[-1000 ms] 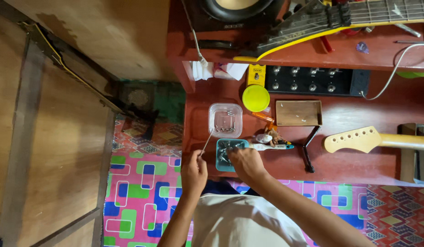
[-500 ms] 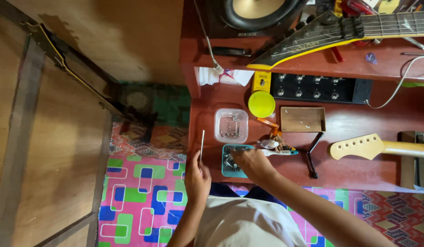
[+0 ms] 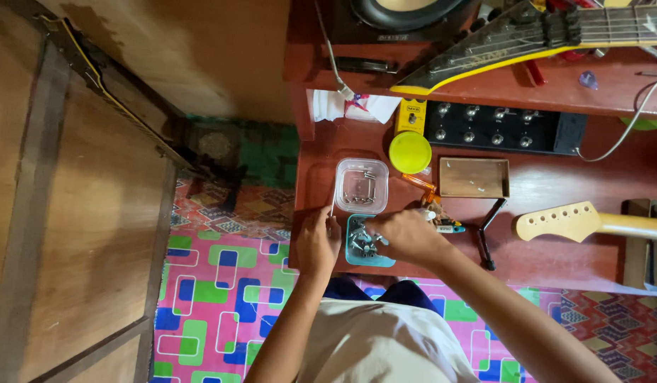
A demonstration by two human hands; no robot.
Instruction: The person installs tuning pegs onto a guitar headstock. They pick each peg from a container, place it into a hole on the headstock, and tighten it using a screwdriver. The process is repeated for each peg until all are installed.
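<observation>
The red wooden desk [image 3: 555, 262] spreads out ahead of my fingers, with a pale guitar neck [image 3: 576, 221] lying well off to the right of them. Just beyond my fingertips sits a clear plastic tub [image 3: 362, 186] of metal parts, a yellow lid [image 3: 410, 152] past it. Under my right hand [image 3: 406, 235] is a small teal tray [image 3: 368, 245] of silvery hardware; my fingers curl down into it, but I cannot tell whether they grip a piece. My left hand [image 3: 316, 241], beside the tray, pinches a thin pale stick [image 3: 333, 203] upright between closed fingertips.
</observation>
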